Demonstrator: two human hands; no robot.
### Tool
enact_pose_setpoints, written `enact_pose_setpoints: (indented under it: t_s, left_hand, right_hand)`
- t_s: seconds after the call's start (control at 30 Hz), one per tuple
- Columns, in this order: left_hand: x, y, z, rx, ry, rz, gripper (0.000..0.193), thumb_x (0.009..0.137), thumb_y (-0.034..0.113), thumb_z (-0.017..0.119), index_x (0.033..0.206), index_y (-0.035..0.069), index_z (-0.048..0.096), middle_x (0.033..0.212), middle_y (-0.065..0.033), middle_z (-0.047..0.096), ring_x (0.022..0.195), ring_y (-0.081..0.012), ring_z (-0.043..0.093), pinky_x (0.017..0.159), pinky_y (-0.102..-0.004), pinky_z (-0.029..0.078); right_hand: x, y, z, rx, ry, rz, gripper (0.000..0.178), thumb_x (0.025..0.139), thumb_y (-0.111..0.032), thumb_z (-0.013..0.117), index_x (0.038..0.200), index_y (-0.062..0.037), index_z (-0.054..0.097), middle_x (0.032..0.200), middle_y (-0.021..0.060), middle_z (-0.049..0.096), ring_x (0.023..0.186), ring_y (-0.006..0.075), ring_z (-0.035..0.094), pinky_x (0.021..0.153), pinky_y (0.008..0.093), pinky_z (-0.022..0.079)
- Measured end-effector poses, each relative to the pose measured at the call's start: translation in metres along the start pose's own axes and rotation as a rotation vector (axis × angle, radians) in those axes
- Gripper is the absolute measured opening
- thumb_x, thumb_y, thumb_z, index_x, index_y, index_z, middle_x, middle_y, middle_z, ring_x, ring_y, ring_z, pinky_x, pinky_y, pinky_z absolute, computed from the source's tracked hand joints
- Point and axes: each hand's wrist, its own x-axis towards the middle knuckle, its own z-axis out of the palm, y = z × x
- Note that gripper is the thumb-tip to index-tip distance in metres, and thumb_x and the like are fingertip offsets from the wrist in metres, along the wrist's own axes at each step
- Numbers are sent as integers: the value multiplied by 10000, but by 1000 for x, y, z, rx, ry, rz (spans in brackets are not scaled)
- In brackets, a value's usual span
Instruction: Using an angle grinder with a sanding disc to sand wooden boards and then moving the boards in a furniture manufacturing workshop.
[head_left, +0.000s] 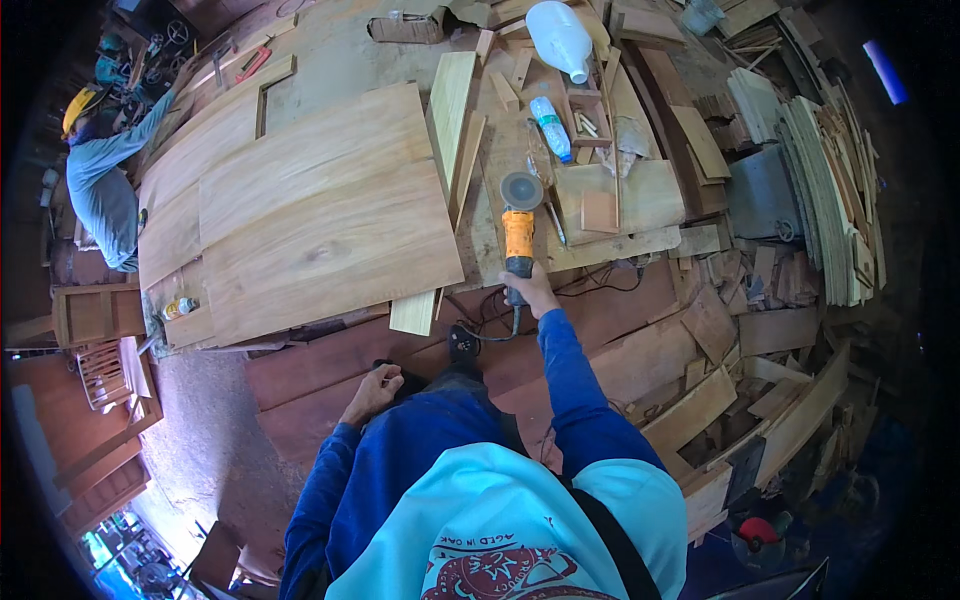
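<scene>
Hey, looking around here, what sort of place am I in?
It looks like a woodworking shop, probably carpentry: a wide wooden panel lies left of the grinder in your right hand, and boards are piled off to the right.

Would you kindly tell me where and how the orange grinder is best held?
Probably by the dark rear end of the grinder, from the near side, where the right hand grips it: the long body points that end this way, with the round disc at the far end.
</scene>
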Motion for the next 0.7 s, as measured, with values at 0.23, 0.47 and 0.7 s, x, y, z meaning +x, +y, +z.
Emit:
enact_pose_setpoints:
  t_s: [0.23,0.47,0.7]
  left_hand:
    - [11,-4,3,168,43,225,360,956,273,605,1186,2,665,1187,-221,665,1143,-373,622,996,-431,488]
    - [-31,-45,-2,121,128,14,401,967,285,591,1246,-1,623,1235,-227,648,1160,-389,615,1011,-441,478]
    - [-38,-56,-22,21,317,-55,356,953,239,581,1206,-7,632,1197,-241,660,1141,-407,619,992,-456,489]
  right_hand:
    - [38,78,-27,-426,562,-341,420,713,-195,752,1042,16,597,910,178,648,854,349,647,799,460,519]
    - [49,25,17,-1042,850,-280,681,768,-372,791,1228,29,488,1273,290,509,1231,469,473,987,580,431]
    - [53,3,18,-1130,854,-252,700,801,-388,770,1270,43,480,1264,313,522,1215,479,498,1037,553,419]
